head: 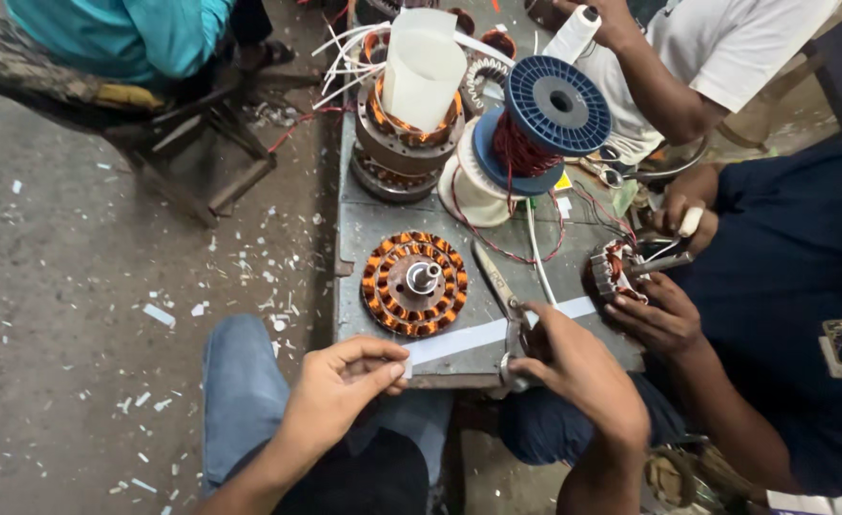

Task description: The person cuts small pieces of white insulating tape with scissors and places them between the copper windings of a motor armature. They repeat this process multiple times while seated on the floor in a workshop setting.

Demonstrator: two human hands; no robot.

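My left hand (340, 381) pinches the near end of a long white paper strip (478, 336) that runs across the front of the metal workbench (364, 229). My right hand (574, 367) grips the handles of metal scissors (499, 286), whose blades point away from me and lie over the strip. Just behind the strip sits a round copper-wound stator (413, 283) with a steel shaft in its middle.
A blue wire spool (540, 129), a roll of white sheet (423, 67) on stacked stators (402, 148) stand further back. A person in dark blue on the right works on a small stator (616, 272). Another person in white sits behind. A wooden stool (202, 143) stands left.
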